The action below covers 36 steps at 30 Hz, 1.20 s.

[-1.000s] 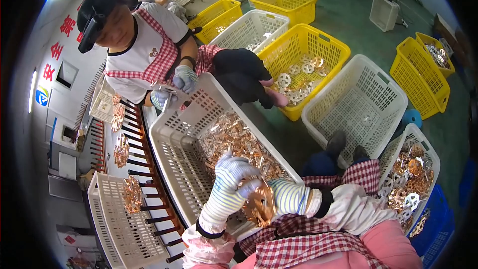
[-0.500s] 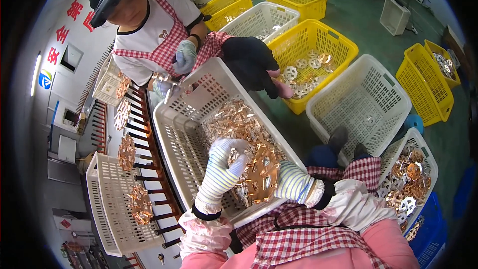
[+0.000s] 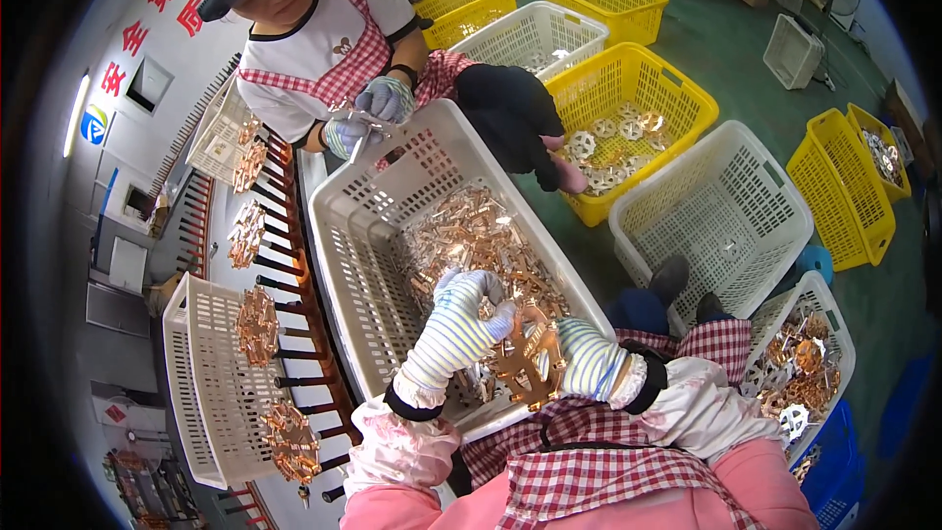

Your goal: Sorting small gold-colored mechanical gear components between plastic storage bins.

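Observation:
In my right hand [image 3: 592,359], gloved in striped knit, is a flat copper-coloured disc with cutouts [image 3: 528,365], gripped at its right edge. It is tilted over the near end of a large white plastic basket [image 3: 348,319]. My left hand [image 3: 457,322], in a matching glove, is close to the disc's upper left edge. Its thumb and fingers are curled together; whatever lies between them is too small or hidden to make out. Below both hands, many small copper-coloured metal parts [image 3: 466,231] lie heaped in the basket.
Left of the basket runs a line of dark pegs [image 3: 285,311] carrying clusters of copper parts [image 3: 257,326]. Across from me a co-worker's gloved hands [image 3: 385,100] handle metal pieces. Yellow baskets [image 3: 706,103] and a white basket [image 3: 800,191] stand to the right.
The copper disc has tilted and come slightly nearer me. My left hand's fingers have shifted near its edge. The clusters on the pegs have moved nearer; the co-worker's hands have come together.

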Each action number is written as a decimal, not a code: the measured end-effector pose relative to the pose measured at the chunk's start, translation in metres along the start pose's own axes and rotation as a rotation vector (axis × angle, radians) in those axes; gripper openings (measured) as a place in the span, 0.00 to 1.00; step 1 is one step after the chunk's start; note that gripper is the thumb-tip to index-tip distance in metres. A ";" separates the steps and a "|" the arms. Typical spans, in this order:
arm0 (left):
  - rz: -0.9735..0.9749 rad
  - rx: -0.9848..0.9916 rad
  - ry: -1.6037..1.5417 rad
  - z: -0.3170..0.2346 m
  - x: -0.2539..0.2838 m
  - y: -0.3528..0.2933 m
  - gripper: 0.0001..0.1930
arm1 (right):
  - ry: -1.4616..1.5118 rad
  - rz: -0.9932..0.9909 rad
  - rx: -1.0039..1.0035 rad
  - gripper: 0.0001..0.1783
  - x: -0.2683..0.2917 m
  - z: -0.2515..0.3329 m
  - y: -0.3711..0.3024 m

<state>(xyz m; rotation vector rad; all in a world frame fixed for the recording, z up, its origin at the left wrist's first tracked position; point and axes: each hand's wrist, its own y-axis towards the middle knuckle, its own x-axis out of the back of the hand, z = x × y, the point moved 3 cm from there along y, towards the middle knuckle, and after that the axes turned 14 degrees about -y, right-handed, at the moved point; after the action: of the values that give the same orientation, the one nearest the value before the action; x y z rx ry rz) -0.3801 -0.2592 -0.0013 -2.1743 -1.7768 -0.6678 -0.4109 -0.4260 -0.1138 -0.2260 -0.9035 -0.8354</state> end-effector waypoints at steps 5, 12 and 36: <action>0.048 0.047 -0.113 0.005 0.009 -0.006 0.09 | 0.062 -0.078 0.162 0.10 0.040 0.030 0.007; -0.022 0.113 -0.287 0.010 -0.002 -0.004 0.09 | 0.058 -0.101 0.093 0.10 0.021 0.017 0.003; 0.041 -0.173 0.097 -0.008 -0.011 -0.002 0.11 | 0.167 -0.064 0.332 0.14 0.034 0.027 0.009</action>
<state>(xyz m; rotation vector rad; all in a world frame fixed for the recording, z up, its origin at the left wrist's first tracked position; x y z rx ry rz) -0.3856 -0.2719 -0.0001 -2.2381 -1.6776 -0.9324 -0.4094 -0.4250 -0.0693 0.1604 -0.8804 -0.7390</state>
